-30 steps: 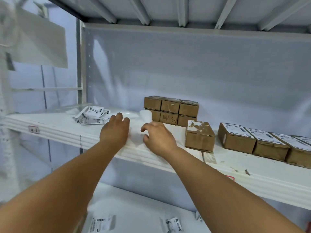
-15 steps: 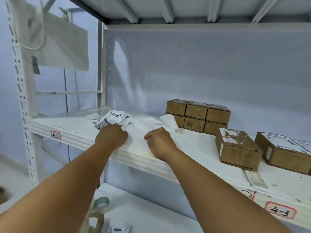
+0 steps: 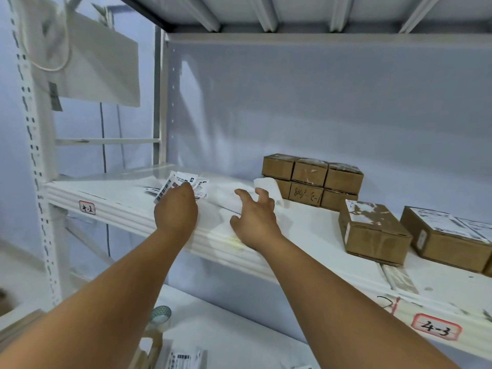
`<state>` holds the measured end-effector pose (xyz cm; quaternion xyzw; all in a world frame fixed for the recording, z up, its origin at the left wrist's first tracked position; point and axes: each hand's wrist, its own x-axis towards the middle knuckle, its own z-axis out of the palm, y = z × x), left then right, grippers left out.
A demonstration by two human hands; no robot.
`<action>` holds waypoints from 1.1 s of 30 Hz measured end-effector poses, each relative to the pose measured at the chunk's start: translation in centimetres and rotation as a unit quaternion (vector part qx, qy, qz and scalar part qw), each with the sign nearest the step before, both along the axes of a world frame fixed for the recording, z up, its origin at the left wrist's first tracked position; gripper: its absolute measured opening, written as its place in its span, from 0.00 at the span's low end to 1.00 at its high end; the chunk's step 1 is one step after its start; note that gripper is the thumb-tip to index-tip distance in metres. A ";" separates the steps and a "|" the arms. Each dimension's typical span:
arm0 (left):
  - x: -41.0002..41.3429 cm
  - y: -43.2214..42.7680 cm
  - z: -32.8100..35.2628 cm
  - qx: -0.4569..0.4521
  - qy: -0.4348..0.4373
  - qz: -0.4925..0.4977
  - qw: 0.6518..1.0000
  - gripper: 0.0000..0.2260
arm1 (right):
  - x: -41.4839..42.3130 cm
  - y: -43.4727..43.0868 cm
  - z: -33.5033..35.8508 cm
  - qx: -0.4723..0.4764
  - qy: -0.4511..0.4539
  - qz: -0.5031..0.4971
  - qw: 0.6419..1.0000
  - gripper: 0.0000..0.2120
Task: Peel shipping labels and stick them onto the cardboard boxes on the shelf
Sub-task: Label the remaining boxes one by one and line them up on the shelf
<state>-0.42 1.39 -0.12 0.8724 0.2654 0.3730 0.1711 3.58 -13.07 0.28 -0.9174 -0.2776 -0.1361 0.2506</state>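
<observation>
A loose pile of printed shipping labels lies at the left of the white shelf. My left hand reaches onto the pile's near edge, its fingers curled down over the labels and hidden behind the knuckles. My right hand hovers with fingers spread over a white backing sheet, holding nothing. A curled white paper sits just beyond its fingertips. Behind that is a stack of small cardboard boxes. A box with torn label residue and a labelled box stand at the right.
Shelf tags reading 4-2 and 4-3 mark the front edge. The lower shelf holds a tape roll and more labels. A perforated upright stands at the left, with a white bag hanging above.
The view has swung left and closer. My left hand moved forward onto the label pile. My right hand, curled before, has spread its fingers.
</observation>
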 end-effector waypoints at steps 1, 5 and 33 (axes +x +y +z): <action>-0.2 -0.2 0.0 -0.039 -0.060 -0.009 0.997 0.12 | 0.0 0.0 0.0 0.003 -0.011 0.003 1.000 0.27; -0.4 -2.7 0.8 -0.045 -0.179 -0.053 0.981 0.17 | 0.3 0.0 0.3 0.127 -0.008 0.024 0.992 0.15; -1.6 -17.6 1.5 -0.107 -0.198 -0.315 0.922 0.11 | -3.0 -13.1 2.7 0.622 0.341 0.157 0.687 0.12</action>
